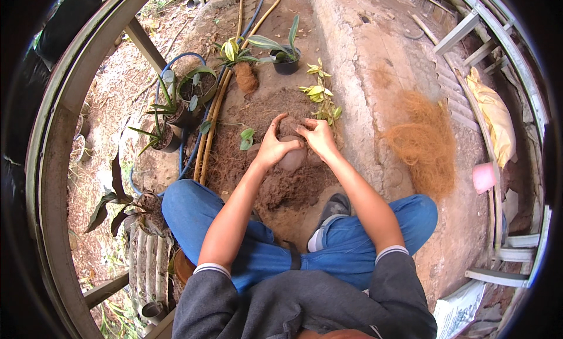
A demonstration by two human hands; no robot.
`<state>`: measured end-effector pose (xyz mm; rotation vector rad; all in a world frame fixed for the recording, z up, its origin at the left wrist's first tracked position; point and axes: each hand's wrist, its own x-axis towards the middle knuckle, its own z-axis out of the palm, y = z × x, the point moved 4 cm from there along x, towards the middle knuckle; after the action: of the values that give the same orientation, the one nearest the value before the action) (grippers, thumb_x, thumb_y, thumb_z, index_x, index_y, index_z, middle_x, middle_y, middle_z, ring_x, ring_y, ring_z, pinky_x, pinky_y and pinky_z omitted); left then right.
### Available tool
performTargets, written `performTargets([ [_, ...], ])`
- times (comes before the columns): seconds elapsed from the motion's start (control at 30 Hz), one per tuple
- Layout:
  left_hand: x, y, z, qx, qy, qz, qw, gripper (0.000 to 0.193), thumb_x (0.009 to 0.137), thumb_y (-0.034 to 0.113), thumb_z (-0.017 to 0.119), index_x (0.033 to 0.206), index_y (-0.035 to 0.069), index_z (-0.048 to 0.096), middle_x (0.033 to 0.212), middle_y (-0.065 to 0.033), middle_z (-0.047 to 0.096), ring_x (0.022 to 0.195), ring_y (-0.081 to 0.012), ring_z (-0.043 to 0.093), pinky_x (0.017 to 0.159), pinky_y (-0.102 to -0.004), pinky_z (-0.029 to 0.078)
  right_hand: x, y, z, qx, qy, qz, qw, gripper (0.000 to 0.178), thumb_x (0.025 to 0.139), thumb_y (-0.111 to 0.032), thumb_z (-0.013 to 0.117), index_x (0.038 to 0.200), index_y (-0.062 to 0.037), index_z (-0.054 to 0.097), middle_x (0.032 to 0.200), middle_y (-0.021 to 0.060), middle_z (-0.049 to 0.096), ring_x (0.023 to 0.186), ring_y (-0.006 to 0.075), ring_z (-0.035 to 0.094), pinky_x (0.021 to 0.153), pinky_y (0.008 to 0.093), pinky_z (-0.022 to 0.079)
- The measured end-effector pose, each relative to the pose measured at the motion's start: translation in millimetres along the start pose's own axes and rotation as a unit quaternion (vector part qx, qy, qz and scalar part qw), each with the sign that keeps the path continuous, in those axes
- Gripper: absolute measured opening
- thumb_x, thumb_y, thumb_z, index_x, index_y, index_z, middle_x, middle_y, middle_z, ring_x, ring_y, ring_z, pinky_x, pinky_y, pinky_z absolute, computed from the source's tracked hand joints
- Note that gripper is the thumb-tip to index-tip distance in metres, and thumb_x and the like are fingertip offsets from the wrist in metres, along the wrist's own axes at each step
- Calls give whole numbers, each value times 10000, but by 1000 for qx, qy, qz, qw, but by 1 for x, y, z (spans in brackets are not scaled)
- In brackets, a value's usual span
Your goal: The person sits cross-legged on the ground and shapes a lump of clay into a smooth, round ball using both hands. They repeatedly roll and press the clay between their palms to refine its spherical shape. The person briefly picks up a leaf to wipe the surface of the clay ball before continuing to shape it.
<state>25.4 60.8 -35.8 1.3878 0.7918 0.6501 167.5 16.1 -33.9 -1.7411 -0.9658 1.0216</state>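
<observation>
A: Right now, what are the hands doing?

B: Both cup a rounded soil ball point(291, 154) on a heap of loose brown soil point(275, 181) on the ground. The left hand point(272, 147) and right hand point(317, 135) are pressed around it, fingers curved. It looks like the shaping step; further firming would call for even pressure.

A: Room nearby?

B: Hoses point(205, 134) and potted plants point(176, 104) crowd the left; coconut fibre point(423, 141) lies well apart on the concrete slab point(375, 75), right.
</observation>
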Motion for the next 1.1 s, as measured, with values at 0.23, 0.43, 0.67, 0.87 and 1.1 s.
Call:
performTargets([
  [0.23,7,-3,3,63,12,69,996,795,566,222,759,1280,45,457,1244,-161,510,1186,-271,469,1031,-376,345,6,20,-1,211,-15,102,972,458,820,-168,677,1164,102,539,1061,138,619,981,191,578,801,319,455],
  [0.43,0,8,4,34,-10,22,999,786,571,215,744,1278,40,448,1245,-145,508,1171,-250,470,1004,-353,360,1,20,-3,277,-5,93,956,420,814,-176,682,1131,71,560,1022,116,620,968,180,583,797,315,467],
  [0.67,-3,10,3,198,-23,13,980,886,537,255,758,1294,-27,396,1209,-192,523,1134,-271,503,982,-357,387,17,12,-19,-31,-117,-42,992,578,715,-249,777,1160,55,568,1139,168,611,1087,216,565,920,342,449],
  [0.87,2,-4,-3,-26,-82,-91,992,723,606,240,750,1214,-42,480,1131,-157,584,1036,-226,562,941,-330,414,10,19,-8,135,-86,-60,985,418,734,-123,757,1091,37,610,1083,118,637,973,166,593,870,312,459],
  [1.1,4,-9,1,17,-110,-88,990,648,635,217,731,1179,-66,521,904,-117,665,828,-188,625,813,-290,476,5,23,0,228,-62,-12,972,334,761,-68,720,1055,41,604,1009,96,646,886,153,605,798,306,468],
])
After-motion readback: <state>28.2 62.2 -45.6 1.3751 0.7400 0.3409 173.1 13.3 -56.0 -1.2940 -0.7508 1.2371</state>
